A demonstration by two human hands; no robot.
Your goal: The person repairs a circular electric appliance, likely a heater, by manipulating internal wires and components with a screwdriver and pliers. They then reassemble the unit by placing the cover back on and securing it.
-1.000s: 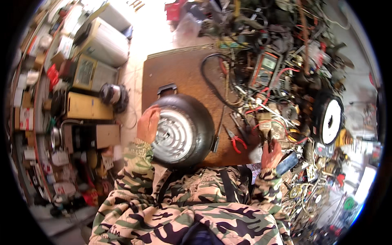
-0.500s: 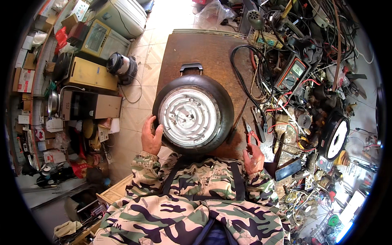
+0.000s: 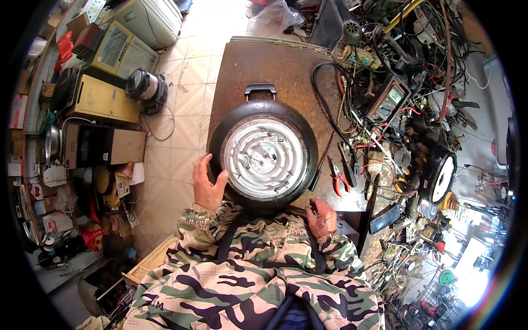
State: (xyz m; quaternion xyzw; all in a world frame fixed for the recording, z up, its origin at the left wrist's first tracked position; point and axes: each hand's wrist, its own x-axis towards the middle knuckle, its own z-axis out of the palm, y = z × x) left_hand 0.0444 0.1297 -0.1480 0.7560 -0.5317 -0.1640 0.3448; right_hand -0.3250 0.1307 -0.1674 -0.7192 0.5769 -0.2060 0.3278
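Note:
A round black pot (image 3: 216, 137) lies upside down on the wooden table, its base towards me. Set in that base is a silvery disc (image 3: 267, 157) with spiral grooves and several small fittings. My left hand (image 3: 209, 184) is open at the pot's left side, thumb and fingers apart, by the rim. At the table's near edge, right of the pot, my right hand (image 3: 322, 217) has loosely bent fingers and a thumb standing off; I see nothing in it. Red-handled pliers (image 3: 339, 181) lie with handles spread beyond that hand. A black carrying handle (image 3: 260, 88) sticks out from the pot's far side.
A multimeter (image 3: 390, 102) rests amid tangled cables and tools on the right. A coil of black cable (image 3: 316, 82) lies at the table's right side, near a brush (image 3: 374, 168). Left, on the tiled floor, stand a small appliance (image 3: 146, 88) and a microwave (image 3: 104, 146).
My right hand has drawn away from the pliers, leftward and slightly nearer to me. The pliers remain on the table. My left hand stays beside the pot. The whole view has shifted slightly.

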